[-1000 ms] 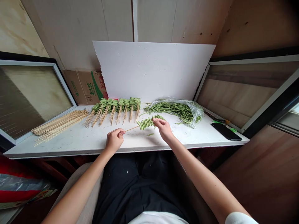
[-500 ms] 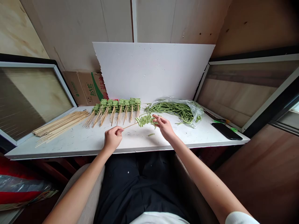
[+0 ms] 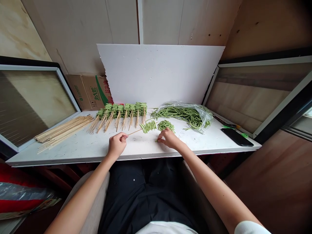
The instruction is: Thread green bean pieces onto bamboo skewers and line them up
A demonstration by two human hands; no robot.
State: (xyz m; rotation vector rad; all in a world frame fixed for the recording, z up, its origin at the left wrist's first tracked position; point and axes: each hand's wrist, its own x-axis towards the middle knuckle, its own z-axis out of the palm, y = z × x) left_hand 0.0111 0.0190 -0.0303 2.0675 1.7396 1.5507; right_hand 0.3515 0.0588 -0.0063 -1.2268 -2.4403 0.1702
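My left hand [image 3: 117, 143] is closed around the bare end of a bamboo skewer [image 3: 134, 131], held slightly tilted above the table. Cut green bean pieces [image 3: 148, 126] sit side by side along the skewer's far part. Down on the tabletop, my right hand [image 3: 168, 138] pinches a loose green bean piece [image 3: 156, 141], mostly covered by the fingers. Just beyond that hand lies a small pile of cut bean pieces [image 3: 166, 124].
Finished bean skewers [image 3: 126, 110] are stacked at the back left, beside a bundle of bare skewers [image 3: 65, 130]. Long whole beans [image 3: 180, 113] lie in a clear plastic bag [image 3: 203, 113]. A black phone [image 3: 236, 137] rests at the right. A white board [image 3: 161, 74] stands behind.
My right hand has left the skewer's tip and come down toward me onto the loose bean piece, uncovering the small pile. My left hand has stayed almost still.
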